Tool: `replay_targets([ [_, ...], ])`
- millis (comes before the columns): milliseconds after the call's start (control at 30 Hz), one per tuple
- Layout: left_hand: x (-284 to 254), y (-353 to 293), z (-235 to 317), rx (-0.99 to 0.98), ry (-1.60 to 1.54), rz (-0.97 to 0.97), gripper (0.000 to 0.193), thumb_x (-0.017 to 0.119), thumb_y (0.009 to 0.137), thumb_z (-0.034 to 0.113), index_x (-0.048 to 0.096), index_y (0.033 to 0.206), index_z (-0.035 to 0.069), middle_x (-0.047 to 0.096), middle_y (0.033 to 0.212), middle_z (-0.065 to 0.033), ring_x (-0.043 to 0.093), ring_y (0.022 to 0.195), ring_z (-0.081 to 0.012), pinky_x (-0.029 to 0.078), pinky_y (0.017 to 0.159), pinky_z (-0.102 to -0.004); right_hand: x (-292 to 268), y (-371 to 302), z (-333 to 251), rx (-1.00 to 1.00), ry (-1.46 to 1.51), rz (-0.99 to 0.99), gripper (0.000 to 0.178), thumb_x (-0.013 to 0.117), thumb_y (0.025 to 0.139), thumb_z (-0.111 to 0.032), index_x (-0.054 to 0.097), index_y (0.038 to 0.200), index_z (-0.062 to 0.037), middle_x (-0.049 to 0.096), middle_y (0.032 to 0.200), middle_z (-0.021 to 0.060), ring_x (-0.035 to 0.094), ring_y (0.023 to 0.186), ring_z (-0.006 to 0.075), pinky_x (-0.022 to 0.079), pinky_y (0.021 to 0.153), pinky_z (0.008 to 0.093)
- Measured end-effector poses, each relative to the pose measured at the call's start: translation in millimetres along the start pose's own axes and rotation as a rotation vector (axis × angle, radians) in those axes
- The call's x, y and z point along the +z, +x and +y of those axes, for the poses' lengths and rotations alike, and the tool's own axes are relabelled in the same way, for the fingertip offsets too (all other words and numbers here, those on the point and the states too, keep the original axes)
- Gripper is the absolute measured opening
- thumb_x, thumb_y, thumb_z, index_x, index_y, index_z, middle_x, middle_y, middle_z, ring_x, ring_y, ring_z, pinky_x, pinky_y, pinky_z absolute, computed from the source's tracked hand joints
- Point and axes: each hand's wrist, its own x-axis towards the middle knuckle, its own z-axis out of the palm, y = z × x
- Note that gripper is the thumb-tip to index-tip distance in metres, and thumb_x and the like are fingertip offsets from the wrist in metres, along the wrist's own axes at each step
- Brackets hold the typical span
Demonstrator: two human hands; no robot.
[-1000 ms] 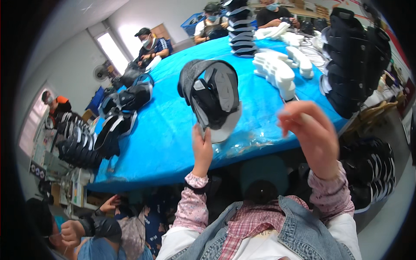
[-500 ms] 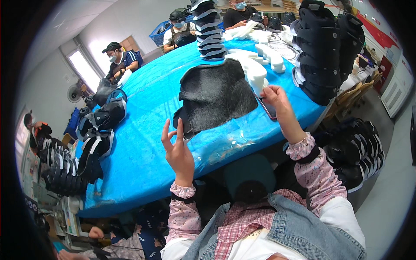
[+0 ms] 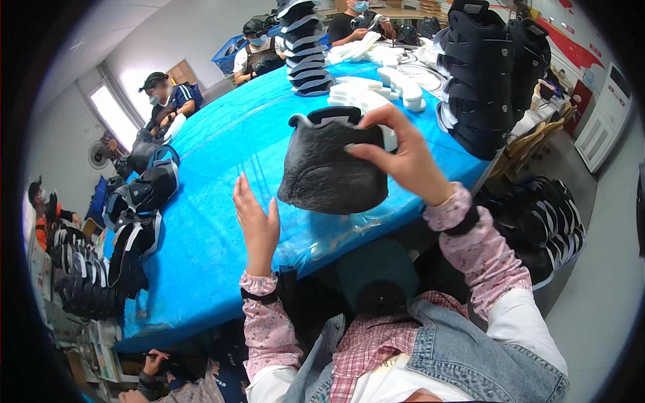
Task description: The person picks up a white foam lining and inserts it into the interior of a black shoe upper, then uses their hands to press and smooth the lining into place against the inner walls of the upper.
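A black, fuzzy-surfaced padded piece (image 3: 329, 171), curved like a shell, stands over the blue-covered table (image 3: 222, 235) in front of me. My right hand (image 3: 406, 154) pinches its upper right rim, thumb on the near face and fingers behind the edge. Beside its left end, my left hand (image 3: 256, 225) is raised with fingers stretched out, apart from the piece and holding nothing. Right behind the piece lie white curved foam parts (image 3: 353, 94), partly covered by it and by my right hand.
A tall stack of black-and-white pads (image 3: 307, 50) rises at the back. Black padded stacks (image 3: 474, 80) stand at the right edge, and more pads (image 3: 138, 235) lie along the left. Other people sit around the table; several black pads (image 3: 544, 228) are low at right.
My right hand has moved left from the white foam onto the black piece's rim. That piece, flatter before, is now curved up. My left hand has drawn away slightly left.
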Motion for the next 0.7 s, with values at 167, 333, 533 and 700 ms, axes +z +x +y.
replay_targets([
  [167,11,-9,45,-0.039,-0.507,-0.210,0.066,0.059,0.077,0.009,0.029,0.135,-0.002,0.028,0.137,-0.0213,0.031,0.126,-0.0350,0.023,0.106,-0.0415,46,-21,7,-0.118,-0.336,-0.058,0.054,0.070,0.075,-0.026,0.043,0.116,-0.0036,0.042,0.124,0.0140,0.042,0.114,0.0309,0.038,0.090,0.0394],
  [333,20,-43,8,0.273,0.197,-0.211,0.102,0.075,0.071,0.028,0.006,0.141,0.001,0.010,0.144,-0.0238,0.015,0.133,-0.0387,0.018,0.108,-0.0444,39,-20,-74,-0.126,0.478,-0.491,0.029,0.065,0.082,-0.015,0.058,0.107,-0.0012,0.053,0.112,0.0152,0.053,0.102,0.0268,0.044,0.083,0.0333],
  [533,35,-44,26,-0.268,-0.408,-0.196,0.121,0.081,0.064,0.030,-0.007,0.139,-0.004,0.015,0.140,-0.0308,0.021,0.131,-0.0382,0.019,0.107,-0.0405,19,-28,-115,-0.296,1.059,-0.575,0.017,0.062,0.084,-0.009,0.065,0.095,0.0041,0.059,0.099,0.0153,0.058,0.083,0.0216,0.044,0.076,0.0315],
  [700,48,-35,22,-0.322,-0.552,-0.153,0.118,0.081,0.065,0.023,-0.006,0.140,-0.003,0.016,0.140,-0.0310,0.022,0.131,-0.0360,0.019,0.107,-0.0385,21,-39,-120,-0.305,1.074,-0.431,0.016,0.063,0.082,-0.007,0.066,0.090,0.0064,0.059,0.094,0.0168,0.059,0.074,0.0203,0.045,0.070,0.0302],
])
